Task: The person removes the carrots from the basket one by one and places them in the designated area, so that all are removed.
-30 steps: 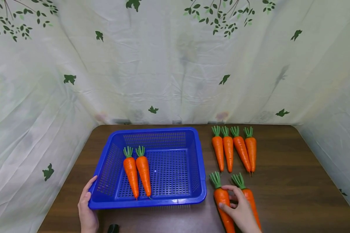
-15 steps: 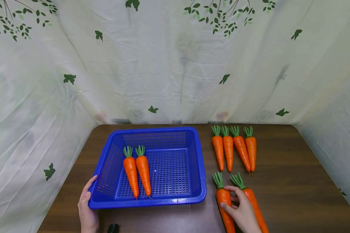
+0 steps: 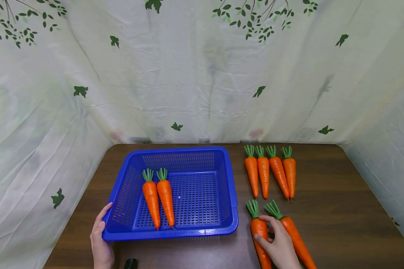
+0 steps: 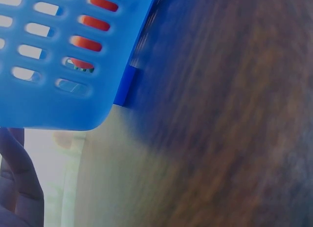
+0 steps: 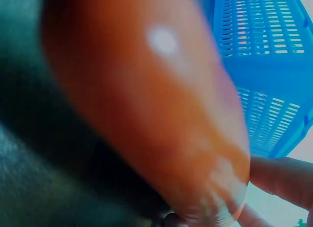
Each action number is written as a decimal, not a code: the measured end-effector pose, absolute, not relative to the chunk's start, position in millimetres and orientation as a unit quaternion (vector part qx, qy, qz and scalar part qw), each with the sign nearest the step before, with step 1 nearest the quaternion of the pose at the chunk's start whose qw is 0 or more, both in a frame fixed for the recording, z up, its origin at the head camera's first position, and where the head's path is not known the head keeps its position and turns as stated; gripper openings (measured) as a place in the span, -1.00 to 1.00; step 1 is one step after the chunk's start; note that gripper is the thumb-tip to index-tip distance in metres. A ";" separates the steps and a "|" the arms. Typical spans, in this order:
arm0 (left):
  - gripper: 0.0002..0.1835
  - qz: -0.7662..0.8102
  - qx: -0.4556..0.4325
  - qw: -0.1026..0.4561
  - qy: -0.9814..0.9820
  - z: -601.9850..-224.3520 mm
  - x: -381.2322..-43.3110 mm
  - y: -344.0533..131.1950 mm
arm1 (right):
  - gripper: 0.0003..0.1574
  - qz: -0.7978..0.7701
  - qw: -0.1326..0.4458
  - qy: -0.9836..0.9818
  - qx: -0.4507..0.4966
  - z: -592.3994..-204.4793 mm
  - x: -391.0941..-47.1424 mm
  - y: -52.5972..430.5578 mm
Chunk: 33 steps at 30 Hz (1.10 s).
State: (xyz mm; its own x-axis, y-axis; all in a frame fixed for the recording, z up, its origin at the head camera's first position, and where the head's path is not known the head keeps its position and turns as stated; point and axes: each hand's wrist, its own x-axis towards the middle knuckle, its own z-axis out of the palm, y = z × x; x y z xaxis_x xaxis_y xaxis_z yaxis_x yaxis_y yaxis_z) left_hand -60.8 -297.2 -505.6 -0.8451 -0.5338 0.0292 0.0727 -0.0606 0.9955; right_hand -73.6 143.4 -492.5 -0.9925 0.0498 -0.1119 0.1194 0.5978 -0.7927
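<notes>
My right hand (image 3: pixel 278 243) pinches an orange carrot with a green top (image 3: pixel 258 227) between thumb and fingers, near its thick upper end. In the right wrist view that carrot (image 5: pixel 156 104) fills much of the picture, blurred. Just right of the hand lies a second carrot (image 3: pixel 295 237), slanting away, partly behind the fingers. On the left, my left hand (image 3: pixel 101 241) holds the near-left corner of a blue plastic basket (image 3: pixel 155 236) by its rim. Two carrots, a left one (image 3: pixel 150 200) and a right one (image 3: pixel 166 200), lie side by side inside it, tops pointing away.
Several carrots (image 3: pixel 263 172) lie in a row at the back right of the brown wooden table (image 3: pixel 336 209). A small black object (image 3: pixel 131 263) shows at the near edge, left of centre. A white leaf-patterned curtain (image 3: pixel 195 89) hangs round the table.
My right hand and its carrot have shifted slightly to the right and nearer. The carrot beside it has swung its lower end to the right. The left hand and basket stay put.
</notes>
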 end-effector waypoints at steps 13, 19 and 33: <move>-0.45 -0.706 0.180 0.208 -0.652 -504.2 -60.2 -297.0 | -0.40 -0.499 0.037 0.862 0.082 -482.3 -72.2 148.7; -0.45 -0.712 0.168 0.214 -0.647 -505.8 -60.4 -297.7 | -0.45 -0.498 -0.042 0.861 0.089 -475.4 -72.3 163.4; -0.45 -0.721 0.142 0.231 -0.638 -509.3 -60.8 -297.9 | -0.43 -0.413 -0.034 0.908 0.067 -484.6 -76.2 192.2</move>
